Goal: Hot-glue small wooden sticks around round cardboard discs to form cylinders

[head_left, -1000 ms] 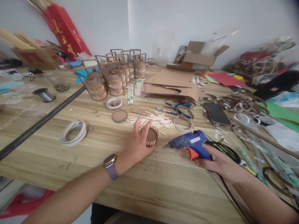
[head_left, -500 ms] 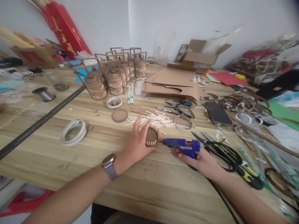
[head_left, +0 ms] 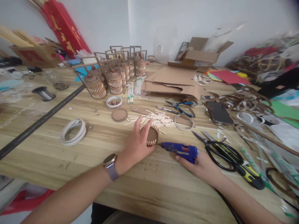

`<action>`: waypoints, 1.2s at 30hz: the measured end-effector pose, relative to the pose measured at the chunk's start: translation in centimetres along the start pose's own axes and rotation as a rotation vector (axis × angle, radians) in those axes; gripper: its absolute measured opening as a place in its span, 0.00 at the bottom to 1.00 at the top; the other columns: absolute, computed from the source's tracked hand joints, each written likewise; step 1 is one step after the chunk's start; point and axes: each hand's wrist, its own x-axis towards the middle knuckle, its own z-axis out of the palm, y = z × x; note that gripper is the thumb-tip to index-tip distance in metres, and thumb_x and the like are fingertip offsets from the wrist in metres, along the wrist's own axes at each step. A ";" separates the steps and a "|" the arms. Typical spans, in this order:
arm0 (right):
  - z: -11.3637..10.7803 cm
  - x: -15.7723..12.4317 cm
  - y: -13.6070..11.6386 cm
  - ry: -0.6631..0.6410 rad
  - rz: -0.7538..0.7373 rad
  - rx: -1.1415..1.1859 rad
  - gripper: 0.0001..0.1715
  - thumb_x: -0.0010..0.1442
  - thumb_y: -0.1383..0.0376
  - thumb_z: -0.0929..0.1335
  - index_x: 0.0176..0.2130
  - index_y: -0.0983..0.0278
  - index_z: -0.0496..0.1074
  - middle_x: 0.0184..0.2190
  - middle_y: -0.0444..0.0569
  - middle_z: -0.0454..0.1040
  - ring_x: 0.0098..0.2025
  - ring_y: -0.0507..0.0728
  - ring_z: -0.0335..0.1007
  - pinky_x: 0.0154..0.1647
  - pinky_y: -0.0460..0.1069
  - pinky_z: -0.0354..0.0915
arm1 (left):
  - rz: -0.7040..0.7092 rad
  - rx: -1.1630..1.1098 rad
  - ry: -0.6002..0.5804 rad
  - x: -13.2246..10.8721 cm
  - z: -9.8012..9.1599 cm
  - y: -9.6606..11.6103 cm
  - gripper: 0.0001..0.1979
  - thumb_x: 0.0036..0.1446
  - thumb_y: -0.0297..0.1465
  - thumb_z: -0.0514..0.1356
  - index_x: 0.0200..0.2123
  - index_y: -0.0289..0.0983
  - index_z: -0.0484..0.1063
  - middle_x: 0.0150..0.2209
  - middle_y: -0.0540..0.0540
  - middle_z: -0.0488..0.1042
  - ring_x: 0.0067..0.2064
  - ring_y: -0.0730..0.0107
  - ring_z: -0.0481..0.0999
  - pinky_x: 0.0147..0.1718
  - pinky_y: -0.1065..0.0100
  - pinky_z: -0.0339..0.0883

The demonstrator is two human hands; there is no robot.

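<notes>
My left hand (head_left: 137, 143) is curled round a small round cardboard basket (head_left: 152, 135) edged with short sticks, which rests on the wooden table (head_left: 144, 183). My right hand (head_left: 198, 163) grips a blue glue gun (head_left: 179, 148) lying low over the table, its nozzle pointing left at the basket's near edge. Just behind the basket lies a scatter of loose pale sticks (head_left: 158, 117). A cardboard disc (head_left: 119, 114) lies to their left.
Black scissors (head_left: 219, 147) and a yellow-handled tool (head_left: 251, 177) lie right of my right hand. Finished stick baskets (head_left: 109, 81) stand at the back, tape rolls (head_left: 73, 132) at the left, flat cardboard sheets (head_left: 173, 81) and cardboard rings (head_left: 243, 102) at the right.
My right hand has brought the glue gun down from a raised tilt to low over the table, with its nozzle moved left up to the basket. My left hand has stayed on the basket.
</notes>
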 end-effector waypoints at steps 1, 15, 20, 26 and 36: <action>0.0 0.0 -0.2 0.007 0.003 -0.007 0.15 0.57 0.55 0.68 0.38 0.61 0.78 0.36 0.50 0.84 0.37 0.63 0.80 0.40 0.55 0.75 | 0.004 0.002 0.004 0.0 0.0 0.0 0.50 0.46 0.25 0.69 0.67 0.45 0.45 0.68 0.34 0.42 0.69 0.37 0.53 0.59 0.43 0.64; 0.4 0.1 -0.5 0.027 -0.012 -0.062 0.16 0.57 0.54 0.66 0.38 0.61 0.78 0.34 0.51 0.82 0.36 0.63 0.79 0.39 0.54 0.74 | -0.012 0.011 -0.014 0.0 0.0 0.0 0.50 0.46 0.26 0.69 0.68 0.45 0.46 0.69 0.34 0.42 0.68 0.36 0.54 0.57 0.44 0.67; 0.4 0.2 -0.6 0.034 -0.012 -0.065 0.17 0.57 0.55 0.67 0.39 0.61 0.78 0.36 0.51 0.82 0.37 0.63 0.79 0.43 0.55 0.74 | -0.010 0.022 -0.017 0.0 0.0 0.0 0.50 0.46 0.26 0.70 0.67 0.45 0.46 0.68 0.34 0.42 0.69 0.35 0.52 0.58 0.43 0.66; 0.4 0.1 -0.4 0.037 -0.025 -0.067 0.16 0.58 0.55 0.67 0.40 0.61 0.78 0.37 0.51 0.83 0.38 0.63 0.79 0.44 0.56 0.74 | -0.002 0.005 -0.006 0.0 0.0 0.0 0.51 0.46 0.26 0.70 0.68 0.46 0.46 0.69 0.35 0.42 0.68 0.37 0.53 0.58 0.44 0.65; 0.6 0.1 -0.3 0.043 -0.028 -0.080 0.16 0.58 0.55 0.67 0.40 0.61 0.78 0.37 0.51 0.82 0.38 0.63 0.79 0.44 0.55 0.73 | 0.013 -0.001 -0.004 0.0 0.1 -0.1 0.51 0.46 0.26 0.70 0.68 0.46 0.45 0.69 0.35 0.42 0.69 0.38 0.51 0.61 0.43 0.62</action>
